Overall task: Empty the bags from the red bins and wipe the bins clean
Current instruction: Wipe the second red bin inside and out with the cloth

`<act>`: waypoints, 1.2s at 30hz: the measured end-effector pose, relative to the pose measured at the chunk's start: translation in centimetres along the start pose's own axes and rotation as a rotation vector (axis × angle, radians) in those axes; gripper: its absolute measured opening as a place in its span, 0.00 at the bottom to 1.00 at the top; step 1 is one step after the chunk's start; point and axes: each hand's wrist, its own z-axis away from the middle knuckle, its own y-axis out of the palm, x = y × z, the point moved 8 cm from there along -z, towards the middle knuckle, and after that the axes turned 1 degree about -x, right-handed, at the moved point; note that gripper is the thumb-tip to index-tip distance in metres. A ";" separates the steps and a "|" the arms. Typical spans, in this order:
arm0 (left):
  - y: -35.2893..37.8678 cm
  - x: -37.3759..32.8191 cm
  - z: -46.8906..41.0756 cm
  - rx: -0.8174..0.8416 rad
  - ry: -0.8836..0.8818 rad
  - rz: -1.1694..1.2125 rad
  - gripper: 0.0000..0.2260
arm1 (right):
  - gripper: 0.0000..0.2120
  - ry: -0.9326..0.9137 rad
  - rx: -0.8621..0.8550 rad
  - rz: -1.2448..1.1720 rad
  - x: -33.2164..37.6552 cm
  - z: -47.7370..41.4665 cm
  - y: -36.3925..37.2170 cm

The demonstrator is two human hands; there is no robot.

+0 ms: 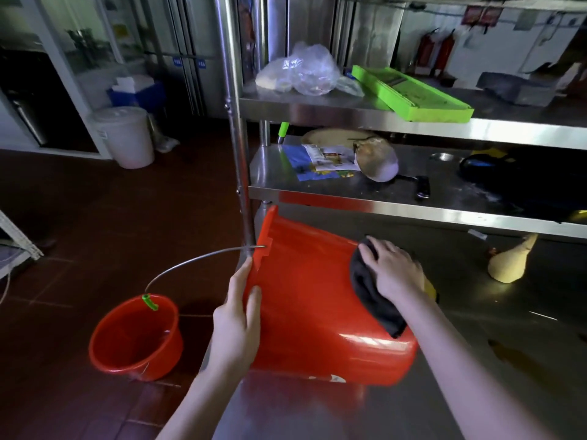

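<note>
While 1 bin point(311, 306) lies sideways on the table point(476, 360), the left hand point(236, 315) pinches its rim and the right hand point(392, 269), fingers spread, presses a cloth point(371, 296) on its base; a 2nd bin point(133, 338) stands on the floor point(95, 217).

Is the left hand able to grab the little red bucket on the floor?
Probably, but not right away. The left hand grips the rim of the big red bin, so it must let go first. Nothing blocks the way to the little red bucket.
</note>
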 end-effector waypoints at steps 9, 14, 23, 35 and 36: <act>-2.3 -4.4 -1.1 -0.111 0.267 -0.629 0.14 | 0.28 -0.476 -0.293 0.094 13.7 4.8 2.3; -2.5 -8.5 -5.3 -0.185 0.297 -0.693 0.15 | 0.28 -0.480 -0.345 0.032 13.8 7.1 2.9; -0.7 -4.0 -7.0 0.099 -0.128 -0.752 0.19 | 0.26 -0.487 -0.351 -0.003 14.7 6.9 2.9; 0.1 -4.9 -7.4 -0.036 -0.206 -0.795 0.19 | 0.27 -0.708 -0.260 0.048 12.0 6.5 2.9; 0.0 -4.8 -7.5 -0.037 -0.213 -0.793 0.19 | 0.27 -0.748 -0.320 0.034 10.7 8.4 3.3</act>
